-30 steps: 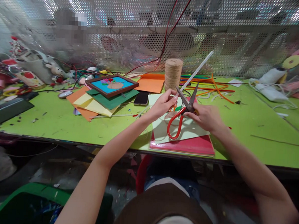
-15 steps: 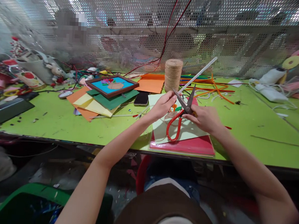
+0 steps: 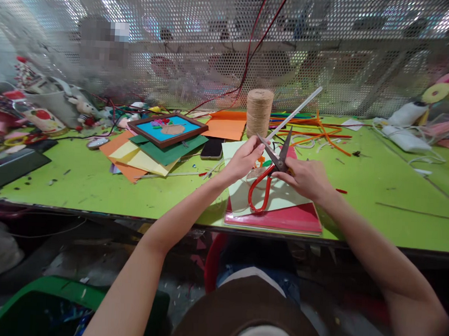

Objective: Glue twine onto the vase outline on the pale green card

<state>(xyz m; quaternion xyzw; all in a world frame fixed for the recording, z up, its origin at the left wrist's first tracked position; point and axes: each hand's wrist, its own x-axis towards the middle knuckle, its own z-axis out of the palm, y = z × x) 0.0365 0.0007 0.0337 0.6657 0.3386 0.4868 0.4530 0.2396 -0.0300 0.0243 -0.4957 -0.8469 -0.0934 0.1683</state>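
One pair of red-handled scissors [image 3: 279,164] is above one pale green sheet [image 3: 287,195], two blades parted in a V and pointing away from the person, handles toward the body. The right hand [image 3: 309,178], its forearm angled forward and inward, has its fingers closed on them near the pivot; the left hand [image 3: 243,161], also reaching forward and inward, pinches one white strip [image 3: 297,111], whose long axis slants away and rightward. One twine spool [image 3: 259,113] stands upright on the counter [image 3: 373,196] beyond both hands
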